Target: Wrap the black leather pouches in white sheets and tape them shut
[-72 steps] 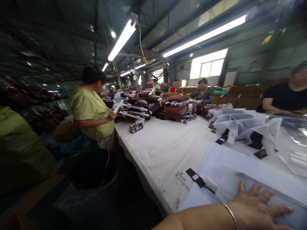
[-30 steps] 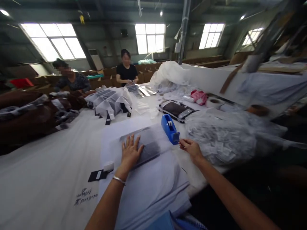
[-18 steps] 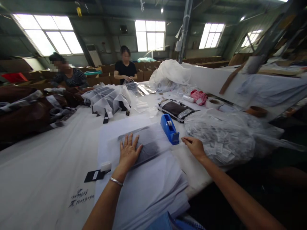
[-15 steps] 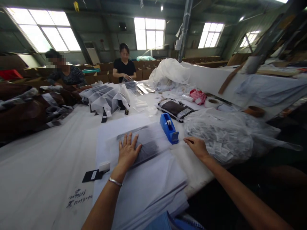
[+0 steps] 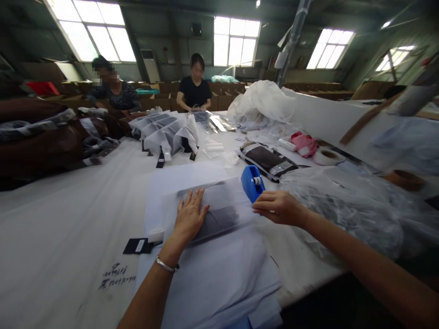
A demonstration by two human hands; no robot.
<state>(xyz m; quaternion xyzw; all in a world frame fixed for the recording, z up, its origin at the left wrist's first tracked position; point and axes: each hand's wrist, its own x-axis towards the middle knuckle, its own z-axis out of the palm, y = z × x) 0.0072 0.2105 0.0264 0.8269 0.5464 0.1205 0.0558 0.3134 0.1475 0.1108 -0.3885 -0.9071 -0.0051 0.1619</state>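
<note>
My left hand (image 5: 192, 215) lies flat with fingers spread on a dark folded item wrapped in translucent white paper (image 5: 219, 212). A black tag (image 5: 137, 246) sticks out at the parcel's left, beside a small white piece (image 5: 156, 236). Under the parcel is a stack of white paper sheets (image 5: 219, 269). My right hand (image 5: 278, 208) is closed in a pinch at the front end of a blue tape dispenser (image 5: 251, 183), partly covering it. Whatever the fingertips hold there is too small to make out.
Paper-wrapped pieces with black tags (image 5: 168, 132) lie farther back. A packed dark brown item (image 5: 267, 160), a red checked cloth (image 5: 304, 144) and a clear plastic bag (image 5: 343, 205) lie to the right. Brown bundles (image 5: 41, 141) fill the left. Two people work across the table (image 5: 85, 219).
My right hand has moved left to the front of the tape dispenser, away from beside the plastic bag. My left hand stays flat on the wrapped item. The camera view has shifted.
</note>
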